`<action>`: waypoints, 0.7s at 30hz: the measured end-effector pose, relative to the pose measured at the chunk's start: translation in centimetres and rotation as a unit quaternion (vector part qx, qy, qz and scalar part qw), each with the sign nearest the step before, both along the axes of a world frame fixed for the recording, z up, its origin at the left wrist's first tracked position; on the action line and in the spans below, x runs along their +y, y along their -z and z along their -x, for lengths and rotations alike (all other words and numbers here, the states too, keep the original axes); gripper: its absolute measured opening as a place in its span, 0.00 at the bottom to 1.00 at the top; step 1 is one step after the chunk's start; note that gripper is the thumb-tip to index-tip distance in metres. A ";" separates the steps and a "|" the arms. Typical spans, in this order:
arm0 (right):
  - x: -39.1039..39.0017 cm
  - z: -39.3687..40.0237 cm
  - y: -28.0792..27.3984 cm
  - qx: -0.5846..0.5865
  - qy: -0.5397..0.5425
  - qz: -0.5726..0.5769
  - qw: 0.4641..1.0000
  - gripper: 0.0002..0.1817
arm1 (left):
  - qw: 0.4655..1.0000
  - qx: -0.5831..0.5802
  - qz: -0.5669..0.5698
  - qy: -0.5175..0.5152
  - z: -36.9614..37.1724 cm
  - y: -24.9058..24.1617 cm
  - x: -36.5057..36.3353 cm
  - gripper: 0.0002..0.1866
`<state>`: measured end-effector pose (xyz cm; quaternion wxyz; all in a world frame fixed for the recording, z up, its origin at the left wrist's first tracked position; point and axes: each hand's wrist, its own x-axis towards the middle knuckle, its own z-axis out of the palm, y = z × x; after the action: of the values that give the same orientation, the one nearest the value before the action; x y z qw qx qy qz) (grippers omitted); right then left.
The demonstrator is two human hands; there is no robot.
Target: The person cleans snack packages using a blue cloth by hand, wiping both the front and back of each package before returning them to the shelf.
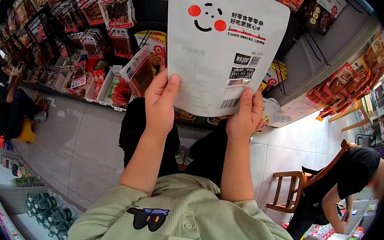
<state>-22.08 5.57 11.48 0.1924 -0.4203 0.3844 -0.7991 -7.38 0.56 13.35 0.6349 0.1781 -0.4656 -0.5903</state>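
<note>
A large white snack pouch (207,52) is held up in front of me, its printed side with a smiling face, red cheeks and a barcode turned my way. My left hand (160,101) grips the lower left edge, thumb on the front. At the lower right edge, my right hand (245,116) pinches it the same way. The fingers behind the pouch are hidden. A round hang hole shows at its top. Just left of the pouch, a clear-fronted packet of brown snacks (139,72) stands out from the shelf.
Hanging snack packets (116,8) fill the rack ahead, above white baskets (108,86) of red packets. A person (11,102) sits on a yellow stool at left; another person (348,181) bends by a wooden chair (289,189) at right. Bottles (49,212) lie on a low shelf.
</note>
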 end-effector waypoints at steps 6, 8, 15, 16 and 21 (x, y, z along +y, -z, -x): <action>-0.2 0.4 0.3 -0.012 0.010 -0.024 1.000 0.12 | 0.996 0.017 -0.077 0.029 0.5 0.6 -0.4 0.15; -0.3 0.5 0.3 -0.018 0.012 -0.025 0.999 0.12 | 0.993 0.039 -0.099 0.040 0.6 0.9 -0.5 0.15; -0.7 0.1 0.4 -0.077 -0.015 -0.027 0.997 0.13 | 0.986 0.050 -0.151 0.057 0.7 1.6 -0.8 0.18; -0.7 0.0 0.4 -0.095 -0.021 -0.027 0.995 0.13 | 0.986 0.051 -0.151 0.057 0.8 1.4 -0.7 0.18; -1.0 0.1 0.7 -0.122 -0.015 -0.051 0.991 0.13 | 0.988 0.041 -0.135 0.057 0.9 1.7 -0.7 0.18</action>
<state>-22.14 4.58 10.82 0.2714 -0.3146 0.3919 -0.8208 -8.30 -0.12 11.65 0.5891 0.2110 -0.3650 -0.6894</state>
